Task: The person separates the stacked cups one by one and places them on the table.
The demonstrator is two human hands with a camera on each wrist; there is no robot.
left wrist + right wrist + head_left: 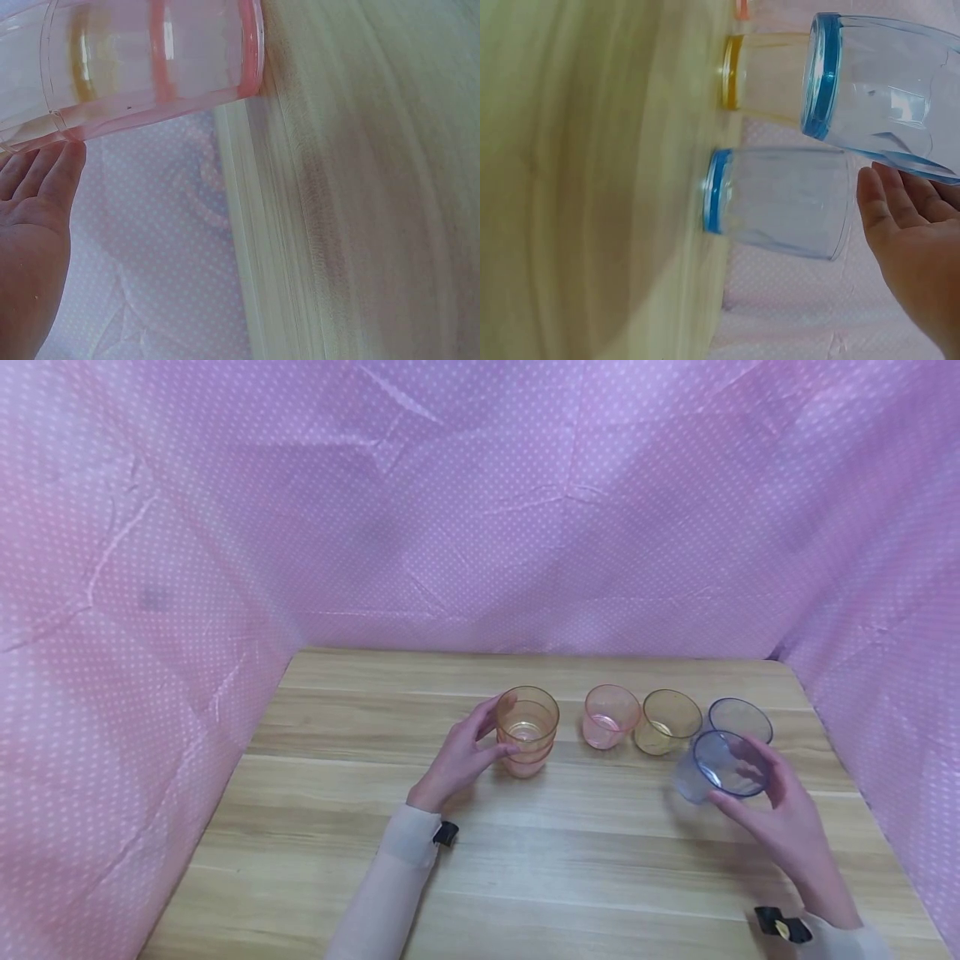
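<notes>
Desk (570, 877). Stack (528, 760), yellow nested over pink: apparently done, on the desk, fingers of the left hand (461, 756) around it. Blue cup (723, 768): lifted in the right hand's (787, 814) fingers, not yet set down. Pink cup (609, 718), yellow cup (667, 722), second blue cup (742, 718): standing singly, un-nested.

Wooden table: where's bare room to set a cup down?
The wooden table is bare between its left edge and the left hand, and between that hand and the right hand, nearside of the stacked cups. Crowded: right back, where the pink cup, yellow cup and rear blue cup stand close, with the front blue cup held before them.
</notes>
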